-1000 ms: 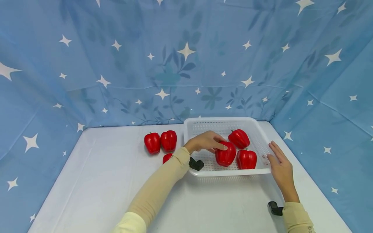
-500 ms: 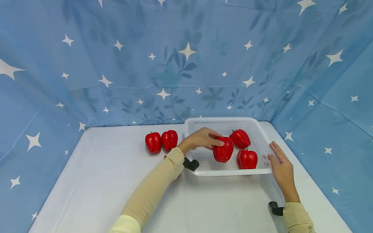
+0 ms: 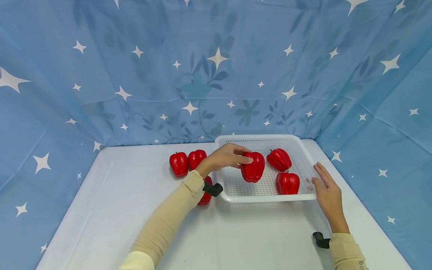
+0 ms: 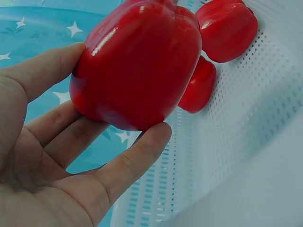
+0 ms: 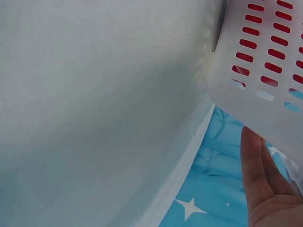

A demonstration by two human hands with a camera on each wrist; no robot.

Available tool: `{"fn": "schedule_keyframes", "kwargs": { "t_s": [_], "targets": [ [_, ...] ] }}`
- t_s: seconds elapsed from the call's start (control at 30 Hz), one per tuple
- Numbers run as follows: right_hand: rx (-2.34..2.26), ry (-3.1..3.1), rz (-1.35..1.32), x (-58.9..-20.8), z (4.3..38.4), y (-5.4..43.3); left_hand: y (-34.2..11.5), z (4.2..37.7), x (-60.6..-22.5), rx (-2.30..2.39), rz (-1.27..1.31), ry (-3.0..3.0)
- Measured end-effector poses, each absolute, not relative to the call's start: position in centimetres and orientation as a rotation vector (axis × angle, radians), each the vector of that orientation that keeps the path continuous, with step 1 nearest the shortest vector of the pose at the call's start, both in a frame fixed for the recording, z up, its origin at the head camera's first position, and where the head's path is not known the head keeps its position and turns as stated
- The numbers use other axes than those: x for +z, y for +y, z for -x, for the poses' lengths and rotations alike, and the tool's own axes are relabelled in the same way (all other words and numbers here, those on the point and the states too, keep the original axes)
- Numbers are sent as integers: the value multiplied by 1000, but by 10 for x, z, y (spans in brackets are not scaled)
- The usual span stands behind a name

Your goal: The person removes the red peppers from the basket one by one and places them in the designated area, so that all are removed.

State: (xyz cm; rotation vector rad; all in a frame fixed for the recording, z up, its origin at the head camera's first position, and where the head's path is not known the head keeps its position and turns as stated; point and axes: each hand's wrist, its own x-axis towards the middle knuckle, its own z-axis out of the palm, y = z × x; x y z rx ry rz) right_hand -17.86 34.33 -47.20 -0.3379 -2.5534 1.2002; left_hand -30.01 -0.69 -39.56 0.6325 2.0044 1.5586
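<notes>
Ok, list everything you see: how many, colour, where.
Table: one, white, underneath
Basket: one, white, on the table
Held pepper: one, red, over the basket
Basket peppers: two, red, inside, right half
Loose peppers: three, red, left of basket, one partly hidden
Starry curtain: count unclear, blue, behind and both sides
Wrist devices: two, black, one per wrist
Sleeves: two, beige, forearms
Left hand: one, grip on the held pepper
Right hand: one, basket's right rim

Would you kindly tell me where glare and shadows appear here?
Left wrist view: a bright glare streak on the held pepper; right wrist view: a broad, soft shadow across the white table; head view: a faint shadow by the basket.
</notes>
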Motion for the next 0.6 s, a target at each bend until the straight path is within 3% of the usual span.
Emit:
{"fn": "schedule_keyframes", "kwargs": {
  "t_s": [0.6],
  "targets": [
    [1217, -2533, 331, -473, 178, 343, -44, 283, -394, 1642, -611, 2049]
  ]
}}
